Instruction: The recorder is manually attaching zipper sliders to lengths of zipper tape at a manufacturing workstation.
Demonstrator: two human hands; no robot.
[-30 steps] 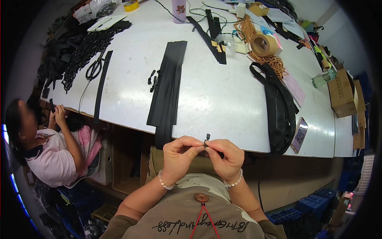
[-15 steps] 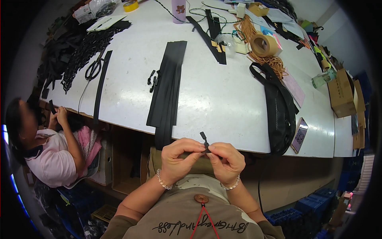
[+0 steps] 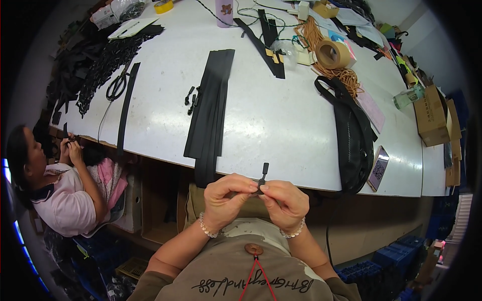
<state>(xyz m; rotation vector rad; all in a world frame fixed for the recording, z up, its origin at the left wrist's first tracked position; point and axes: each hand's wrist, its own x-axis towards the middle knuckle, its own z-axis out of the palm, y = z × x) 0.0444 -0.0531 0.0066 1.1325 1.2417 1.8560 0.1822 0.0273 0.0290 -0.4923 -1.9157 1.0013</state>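
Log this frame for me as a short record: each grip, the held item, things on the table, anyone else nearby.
Left grip: pinched on a small black piece
Right grip: pinched on the same piece
Held item: flat tip pointing away from the wearer
On table: black strips, small black parts beside them; black bag and phone at right
Co-worker: at left, holding a dark item

White desk [image 3: 286,125]. Right side: black bag [image 3: 350,143], pink sheet [image 3: 372,111] partly under it or just beside, cannot tell; phone [image 3: 378,169] by the near edge. Farther back, brown tape [image 3: 345,55], tan cord [image 3: 347,77] bundled near it; purple cup [image 3: 225,14] at far middle. Greenish bottle [image 3: 407,97] beside carton [image 3: 432,118]. Left: scissors [image 3: 116,89], yellow tape [image 3: 165,7] beyond. Co-worker [image 3: 68,205] seated left. Blue crates [image 3: 399,253] low right.
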